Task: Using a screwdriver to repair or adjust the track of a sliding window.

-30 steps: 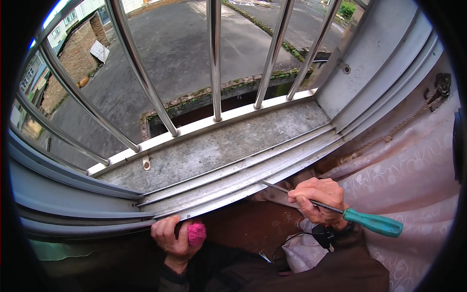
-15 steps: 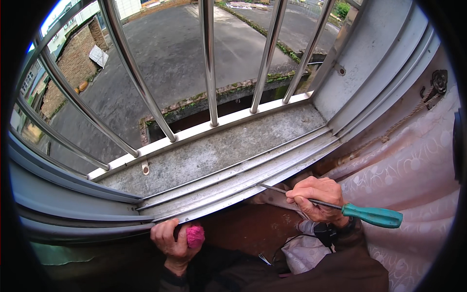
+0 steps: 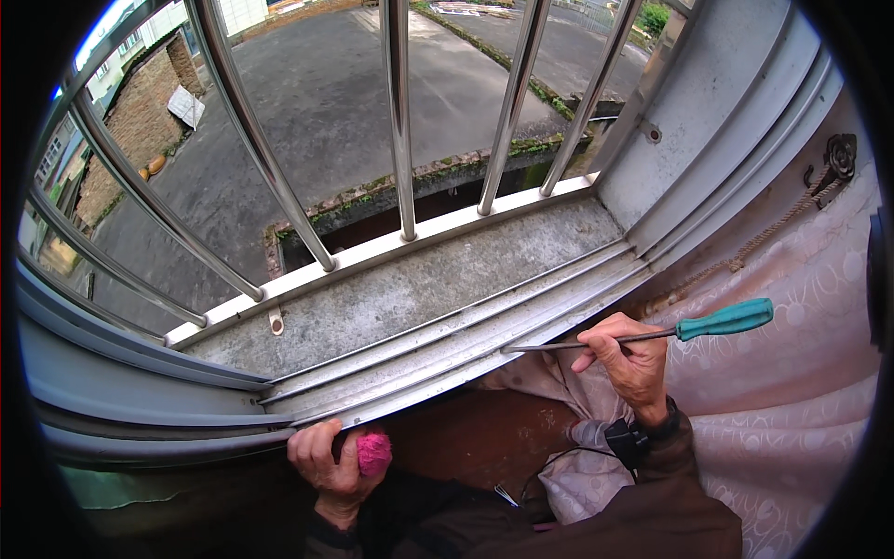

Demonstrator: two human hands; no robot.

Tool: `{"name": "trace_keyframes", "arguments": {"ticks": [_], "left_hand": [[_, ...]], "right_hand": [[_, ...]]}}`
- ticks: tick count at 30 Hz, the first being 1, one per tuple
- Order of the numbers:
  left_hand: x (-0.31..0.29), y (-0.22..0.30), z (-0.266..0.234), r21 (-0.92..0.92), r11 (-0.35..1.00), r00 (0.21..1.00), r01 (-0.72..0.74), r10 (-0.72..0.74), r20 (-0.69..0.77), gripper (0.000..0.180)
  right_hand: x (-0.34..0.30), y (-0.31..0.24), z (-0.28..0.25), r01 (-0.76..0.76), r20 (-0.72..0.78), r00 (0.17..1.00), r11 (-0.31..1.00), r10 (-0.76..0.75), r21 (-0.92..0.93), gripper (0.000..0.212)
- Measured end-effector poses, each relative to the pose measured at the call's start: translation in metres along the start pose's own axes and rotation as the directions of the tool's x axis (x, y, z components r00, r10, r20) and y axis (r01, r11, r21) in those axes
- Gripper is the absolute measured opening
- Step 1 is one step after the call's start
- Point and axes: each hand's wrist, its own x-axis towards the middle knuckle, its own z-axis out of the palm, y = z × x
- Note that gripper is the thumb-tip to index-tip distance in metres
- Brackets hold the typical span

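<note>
My right hand (image 3: 631,365) pinches the metal shaft of a screwdriver (image 3: 724,320) with a teal handle. The handle points right, and the shaft's tip rests at the inner groove of the window track (image 3: 447,337). Below the left end of that track, my left hand (image 3: 328,470) is closed around a bright pink fuzzy cloth (image 3: 374,454), part of which shows beside the thumb. The fingers of that hand lie against the frame's lower edge. Grey dirt marks the track's channels.
Upright metal bars (image 3: 400,121) stand beyond a stained concrete sill (image 3: 410,289). A pale pink patterned curtain (image 3: 773,401) hangs at the right, with a rope tie (image 3: 773,240) on a wall hook. A sliding window frame (image 3: 140,382) fills the left side. Outside lies a dark paved yard (image 3: 307,102).
My right hand has turned and shifted slightly right, so the screwdriver's handle has swung up and its shaft lies flatter. My left hand has stayed in place.
</note>
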Motion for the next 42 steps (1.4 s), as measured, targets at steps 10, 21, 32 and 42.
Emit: {"name": "trace_keyframes", "arguments": {"ticks": [10, 21, 32, 42], "left_hand": [[-0.006, -0.002, 0.002, 0.011, 1.0, 0.999, -0.016, 0.016, 0.034, 0.035], [-0.001, -0.001, 0.001, -0.004, 1.0, 0.999, -0.025, 0.025, 0.026, 0.035], [-0.003, -0.002, 0.001, -0.006, 1.0, 0.999, -0.029, 0.029, 0.026, 0.034], [-0.004, -0.002, 0.001, -0.007, 1.0, 1.0, -0.021, 0.021, 0.019, 0.033]], "right_hand": [[-0.02, 0.005, 0.034, -0.169, -0.2, 0.954, 0.952, 0.223, 0.255, 0.025], [-0.016, 0.01, 0.017, -0.228, -0.184, 0.933, 0.904, 0.309, 0.361, 0.03], [-0.009, 0.011, 0.028, -0.197, -0.055, 0.972, 0.92, 0.228, 0.338, 0.028], [-0.004, 0.008, 0.025, -0.28, -0.03, 0.95, 0.891, 0.31, 0.358, 0.028]]}}
